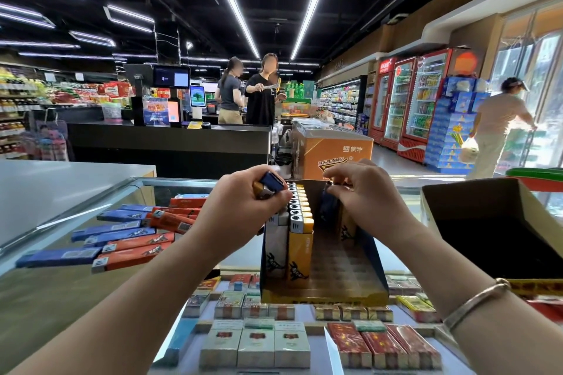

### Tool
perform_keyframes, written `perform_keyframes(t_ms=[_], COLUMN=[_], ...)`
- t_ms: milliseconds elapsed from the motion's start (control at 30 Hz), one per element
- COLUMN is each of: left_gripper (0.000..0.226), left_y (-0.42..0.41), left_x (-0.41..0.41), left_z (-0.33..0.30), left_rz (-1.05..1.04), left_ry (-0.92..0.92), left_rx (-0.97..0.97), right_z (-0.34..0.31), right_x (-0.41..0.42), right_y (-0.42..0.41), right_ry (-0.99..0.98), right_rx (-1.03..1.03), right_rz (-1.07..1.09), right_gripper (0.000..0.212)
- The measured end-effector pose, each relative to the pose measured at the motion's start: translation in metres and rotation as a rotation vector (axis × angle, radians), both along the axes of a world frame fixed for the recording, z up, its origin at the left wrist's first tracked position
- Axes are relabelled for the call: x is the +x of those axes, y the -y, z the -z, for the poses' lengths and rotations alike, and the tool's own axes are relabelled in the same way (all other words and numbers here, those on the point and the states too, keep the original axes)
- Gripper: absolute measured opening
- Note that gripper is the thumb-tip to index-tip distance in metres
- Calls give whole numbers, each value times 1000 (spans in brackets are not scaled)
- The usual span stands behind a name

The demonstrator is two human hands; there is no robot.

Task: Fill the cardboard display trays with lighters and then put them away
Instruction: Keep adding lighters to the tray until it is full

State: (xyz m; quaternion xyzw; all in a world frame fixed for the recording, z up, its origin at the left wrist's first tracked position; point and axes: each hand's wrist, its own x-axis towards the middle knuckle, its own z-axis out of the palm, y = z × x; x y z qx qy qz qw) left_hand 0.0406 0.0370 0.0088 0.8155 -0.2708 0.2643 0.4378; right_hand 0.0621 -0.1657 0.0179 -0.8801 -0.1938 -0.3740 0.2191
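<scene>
About ten loose lighters (122,237), blue and orange, lie at nine o'clock on the glass counter (54,292), the left hand (243,207) grips two lighters (269,185), and the right hand (362,195) pinches a dark lighter (329,205) into the one half-filled tray (350,289) at center.

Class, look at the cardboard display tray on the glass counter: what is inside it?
The tray holds upright lighters in rows on its left side; the right hand lowers a dark one. Most right slots show empty. The hands cover what lies behind them.
</scene>
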Motion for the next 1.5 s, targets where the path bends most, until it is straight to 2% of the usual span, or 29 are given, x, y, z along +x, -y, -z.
perform_keyframes(t_ms=[200,367,600,1033,1100,1233,1367,1500], left_gripper=[5,6,7,5,12,35,27,26], left_y=[0,0,0,0,0,-1,0,-2], left_x=[0,1,2,-1,-1,-1,-2,-3], left_z=[1,1,1,0,0,-3,-6,-10], left_rz=[8,18,16,9,4,-9,15,-55], left_ry=[-3,-19,-17,-17,-15,41,85,148], left_rx=[-9,-17,-8,0,9,-7,-32,-70], right_z=[1,1,3,6,6,7,8,9], right_x=[-1,1,3,3,4,3,2,0], right_y=[-1,-2,-1,-6,-5,-5,-5,-3], right_ry=[0,30,-33,-12,-14,-4,10,81], right_rx=[-58,-74,-65,-211,-220,-241,-276,-206], right_rz=[-4,37,-10,107,119,155,150,123], right_gripper=[18,21,24,29,31,36,37,30])
